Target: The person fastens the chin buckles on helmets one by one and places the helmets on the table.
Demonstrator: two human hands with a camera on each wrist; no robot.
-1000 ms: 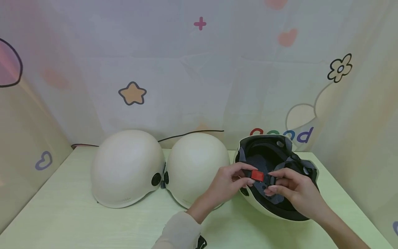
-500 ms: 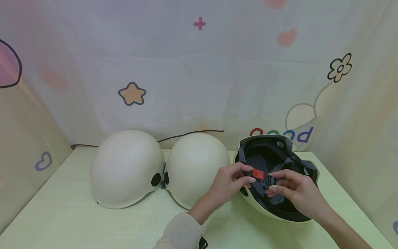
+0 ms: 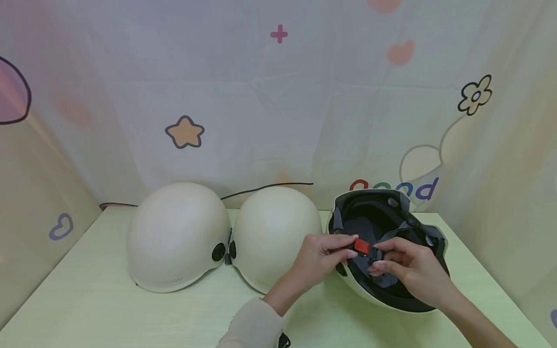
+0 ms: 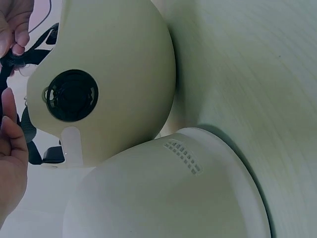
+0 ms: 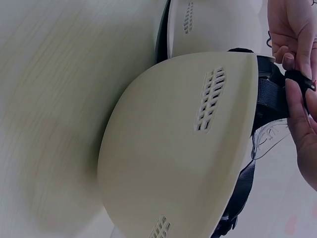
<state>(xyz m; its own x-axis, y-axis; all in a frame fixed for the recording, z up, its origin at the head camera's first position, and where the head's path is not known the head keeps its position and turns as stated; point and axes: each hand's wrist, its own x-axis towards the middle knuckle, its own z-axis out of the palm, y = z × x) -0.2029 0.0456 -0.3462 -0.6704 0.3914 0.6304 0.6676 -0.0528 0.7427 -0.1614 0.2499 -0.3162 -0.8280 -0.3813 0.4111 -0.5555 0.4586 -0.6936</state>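
Legible txt: "good" lettering [image 3: 425,189] in multi-col. on the pale backdrop [image 3: 243,96], lower parts of the 1st letters hidden behind the upturned helmet [image 5: 173,134]; a faint mark [image 3: 170,281] nr the rim of the L-most helmet [image 3: 178,232] was too small to read. Backdrop also had an orange star [image 3: 184,132], pink plus sign [image 3: 279,34], pinkish heart [image 3: 401,52] & outlined flower [image 3: 476,95]; a thin blk cable [image 3: 270,185] ran along its foot. Table [image 3: 174,314] was lt green w/ wood grain. Upturned helmet sat toward the table's R end, opening up; middle helmet [image 3: 276,232] was just beside it, dome up, w/ L-most one next along, same way up. L hand [image 3: 317,258] pinched the red-and-blk buckle [image 3: 362,246] at its red side, R hand [image 3: 415,270] pinched its blk end, over the helmet's opening. Couldn't tell if the halves were joined.
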